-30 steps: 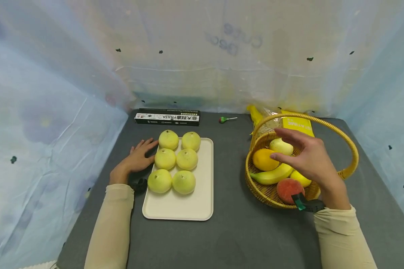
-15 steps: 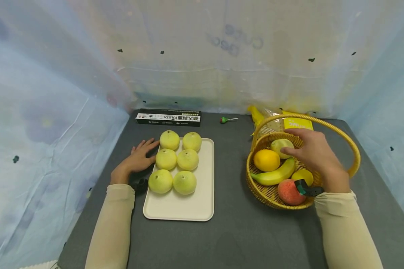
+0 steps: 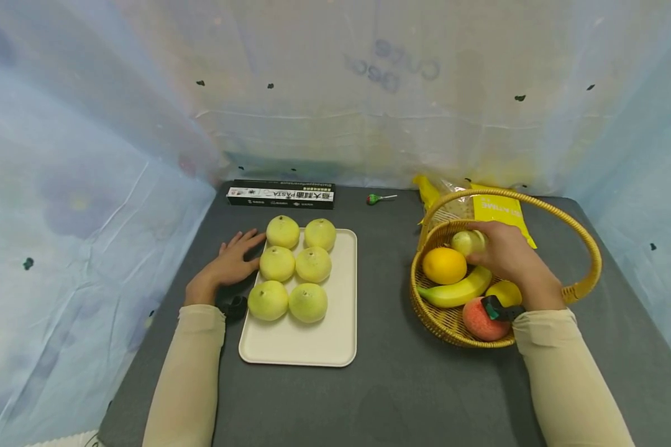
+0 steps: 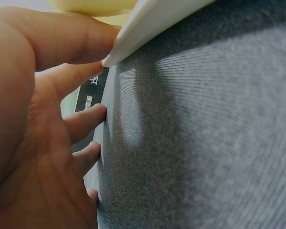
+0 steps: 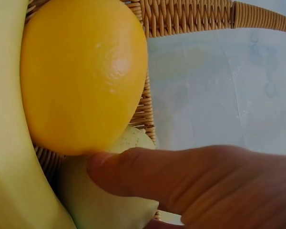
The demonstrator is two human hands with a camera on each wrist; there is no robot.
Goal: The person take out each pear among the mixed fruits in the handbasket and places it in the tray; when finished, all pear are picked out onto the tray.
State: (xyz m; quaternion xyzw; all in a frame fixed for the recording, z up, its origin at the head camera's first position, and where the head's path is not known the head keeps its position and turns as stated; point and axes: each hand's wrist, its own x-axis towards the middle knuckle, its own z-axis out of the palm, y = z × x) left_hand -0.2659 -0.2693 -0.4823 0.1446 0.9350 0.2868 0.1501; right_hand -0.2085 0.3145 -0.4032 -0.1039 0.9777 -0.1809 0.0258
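My right hand (image 3: 511, 254) reaches into the wicker basket (image 3: 446, 335) and grips a pale green fruit (image 3: 466, 243) at its back. In the right wrist view the thumb (image 5: 133, 171) lies across that pale green fruit (image 5: 105, 205), close beside an orange (image 5: 86, 76). The other fingers are mostly hidden. My left hand (image 3: 226, 264) rests on the table with fingers spread, at the left edge of a cream tray (image 3: 342, 298). In the left wrist view, thumb and forefinger touch the tray's rim (image 4: 148, 24). Several round yellow-green fruits (image 3: 313, 264) sit in two columns on the tray.
A banana (image 3: 458, 290), a peach (image 3: 481, 320) and a yellow fruit (image 3: 504, 292) share the basket, whose tall handle (image 3: 537, 208) arches over the right arm. Behind stand a yellow package (image 3: 500, 208), a lollipop (image 3: 374, 199) and a black pasta box (image 3: 281, 194).
My right hand has lowered from above the basket and its fingers have closed round the pale green fruit. My left hand stays beside the tray.
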